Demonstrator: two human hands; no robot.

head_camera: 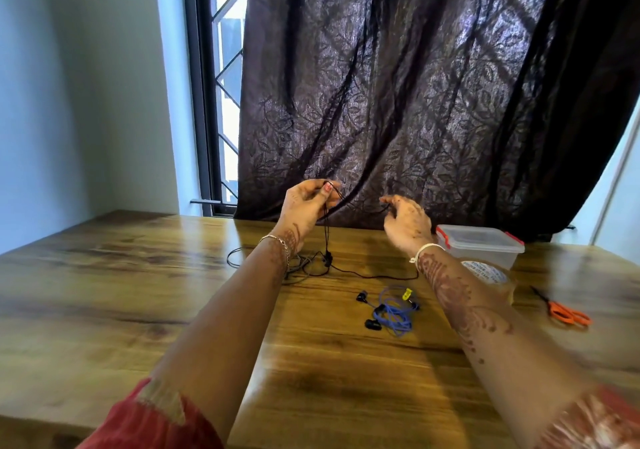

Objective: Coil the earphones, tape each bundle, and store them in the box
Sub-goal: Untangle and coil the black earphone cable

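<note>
- Black earphones (327,258) are partly lifted. One stretch of cable runs roughly level, left to right, between two raised hands. Another stretch hangs straight down from the left hand (308,202) to the counter (104,292), where the rest lies in loose loops.
- Left fingers (325,189) are curled and pinch the cable. The right hand (405,221) also has curled fingers, pinching the far end of the level stretch.
- Blue earphones (394,310) lie in a loose tangle on the counter between the forearms, nearer the person and well apart from the hands.
- Just beyond the right wrist stands a clear plastic box (481,246) with red clips.
- A tape roll (485,272) beside the box is partly hidden by the right forearm.
- Orange scissors (564,311) lie farther right.
- The counter is glossy brown wood.
- Behind it, a dark leaf-patterned curtain (415,84) covers most of a barred window (221,84), and the walls are pale.
</note>
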